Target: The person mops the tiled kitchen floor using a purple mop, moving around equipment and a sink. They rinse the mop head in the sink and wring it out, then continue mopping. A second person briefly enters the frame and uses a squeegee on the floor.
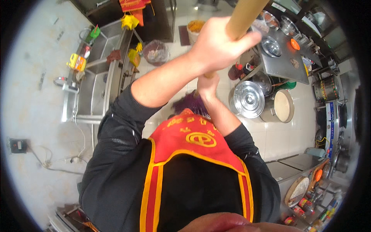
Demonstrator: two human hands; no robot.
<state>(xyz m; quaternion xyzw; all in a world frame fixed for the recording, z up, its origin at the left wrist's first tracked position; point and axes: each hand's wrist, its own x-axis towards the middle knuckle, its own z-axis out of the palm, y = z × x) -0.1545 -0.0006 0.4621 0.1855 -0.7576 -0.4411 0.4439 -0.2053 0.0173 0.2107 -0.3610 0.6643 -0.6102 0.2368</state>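
Observation:
My left hand (216,43) grips the upper part of a thick wooden broom handle (246,17), which rises past the top of the view. Lower on the same handle, my right hand (208,84) is closed around it. Dark purple bristles (191,103) of the broom are down by the tiled floor, partly hidden by my red apron (200,130) and my forearm. The forearms cross the view from both sides, the one from the picture's left reaching the higher grip.
Steel sinks (91,92) line the left wall. A plastic basin (156,52) and a bucket (194,27) stand on the floor ahead. To the right are a lidded steel pot (249,99), an open pot (283,105) and a steel table (285,65).

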